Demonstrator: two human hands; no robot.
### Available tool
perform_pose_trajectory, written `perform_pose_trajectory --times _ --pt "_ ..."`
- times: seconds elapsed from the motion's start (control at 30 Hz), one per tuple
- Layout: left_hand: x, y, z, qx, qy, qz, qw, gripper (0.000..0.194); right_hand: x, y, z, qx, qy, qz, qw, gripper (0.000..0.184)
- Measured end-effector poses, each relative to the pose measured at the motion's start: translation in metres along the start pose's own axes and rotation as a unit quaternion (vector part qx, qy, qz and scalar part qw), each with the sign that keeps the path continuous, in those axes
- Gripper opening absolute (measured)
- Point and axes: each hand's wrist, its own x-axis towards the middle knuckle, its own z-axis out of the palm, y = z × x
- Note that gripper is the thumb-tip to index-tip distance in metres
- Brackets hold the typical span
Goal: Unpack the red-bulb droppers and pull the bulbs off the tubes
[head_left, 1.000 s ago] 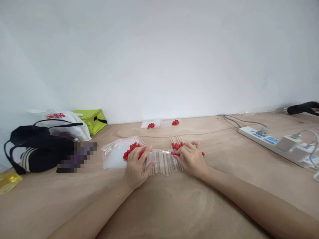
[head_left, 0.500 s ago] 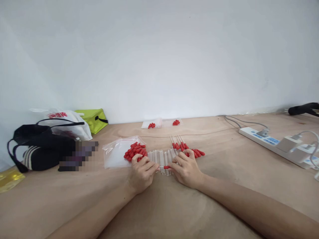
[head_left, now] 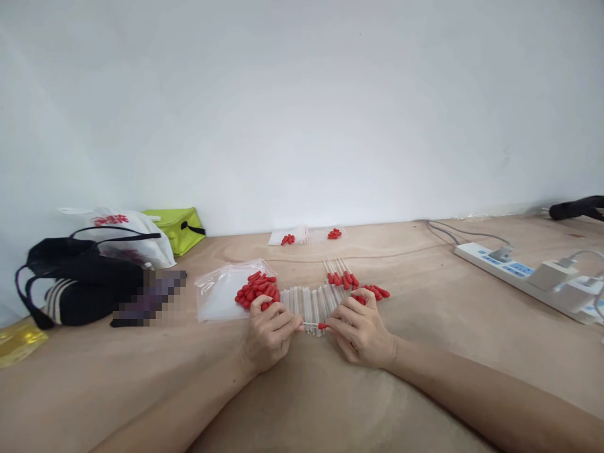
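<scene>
My left hand (head_left: 270, 332) is closed, its fingertips pinching a thin clear dropper tube (head_left: 309, 324). A red rubber bulb (head_left: 322, 326) is pinched in my right hand (head_left: 363, 332), lined up with the tube and meeting its end; how far it sits over the tube I cannot tell. Behind the fingers a row of clear tubes (head_left: 306, 301) lies side by side. Close to my left hand is a pile of red rubber bulbs (head_left: 257, 288). Beyond my right hand lie several droppers (head_left: 346, 279) with red bulbs, and more red bulbs (head_left: 377, 292) show past its knuckles.
Clear zip bags (head_left: 217, 296) lie left of the pile. Two small bags (head_left: 304, 234) with red bulbs rest near the wall. A power strip (head_left: 491, 260) with plugs stands at right. Dark bag (head_left: 89, 277), white plastic bag (head_left: 146, 236) and green bag (head_left: 182, 229) sit at left.
My right hand has shifted slightly right and down with the red bulb. More of the clear tube shows between the hands, and less of the bulb is visible.
</scene>
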Motion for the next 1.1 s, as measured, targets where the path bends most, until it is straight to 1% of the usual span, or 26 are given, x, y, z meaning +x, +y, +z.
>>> perform_pose_trajectory --times 0.07,0.1,0.13,0.2,0.27,0.3,0.4,0.53,0.63,0.77,0.83,0.9,0.97,1.1 --pt "-0.005 -0.010 -0.003 0.007 0.017 -0.024 1.000 0.020 -0.006 0.007 -0.005 0.008 0.013 0.032 0.999 0.013" --pt "-0.008 -0.016 -0.005 0.015 0.029 -0.042 0.999 0.019 -0.010 0.013 -0.008 0.010 0.023 0.063 0.998 0.013" --pt "-0.010 -0.022 -0.006 0.025 0.037 -0.059 0.997 0.017 -0.014 0.020 -0.011 0.012 0.037 0.108 0.993 0.013" --pt "-0.014 -0.033 -0.005 0.028 0.037 -0.080 0.996 0.014 -0.021 0.037 -0.016 0.026 0.069 0.212 0.974 0.016" --pt "-0.015 -0.039 0.000 0.015 0.012 -0.090 0.996 0.018 -0.026 0.055 -0.019 0.058 0.109 0.302 0.945 0.021" --pt "-0.014 -0.039 0.003 0.008 -0.002 -0.095 0.995 0.022 -0.027 0.063 -0.020 0.069 0.116 0.335 0.933 0.024" --pt "-0.009 -0.034 0.011 -0.005 -0.018 -0.115 0.993 0.030 -0.030 0.080 -0.020 0.086 0.096 0.413 0.901 0.030" --pt "-0.003 -0.024 0.015 -0.037 0.018 -0.131 0.991 0.025 -0.032 0.091 -0.022 0.123 0.047 0.504 0.853 0.034" --pt "-0.001 -0.019 0.018 -0.065 0.026 -0.147 0.987 0.020 -0.033 0.094 -0.024 0.122 -0.008 0.533 0.837 0.029" --pt "-0.001 -0.015 0.024 -0.110 0.005 -0.160 0.981 0.029 -0.031 0.093 -0.027 0.080 -0.082 0.541 0.833 0.025" --pt "-0.001 -0.014 0.024 -0.128 -0.016 -0.151 0.980 0.029 -0.029 0.091 -0.029 0.059 -0.109 0.541 0.832 0.025" --pt "-0.001 -0.014 0.023 -0.140 -0.041 -0.138 0.980 0.027 -0.027 0.088 -0.030 0.040 -0.127 0.544 0.828 0.028" --pt "-0.001 -0.015 0.022 -0.142 -0.062 -0.128 0.980 0.029 -0.025 0.087 -0.032 0.023 -0.137 0.552 0.822 0.031" --pt "-0.003 -0.016 0.020 -0.131 -0.086 -0.121 0.980 0.040 -0.027 0.086 -0.031 0.005 -0.128 0.571 0.811 0.029"
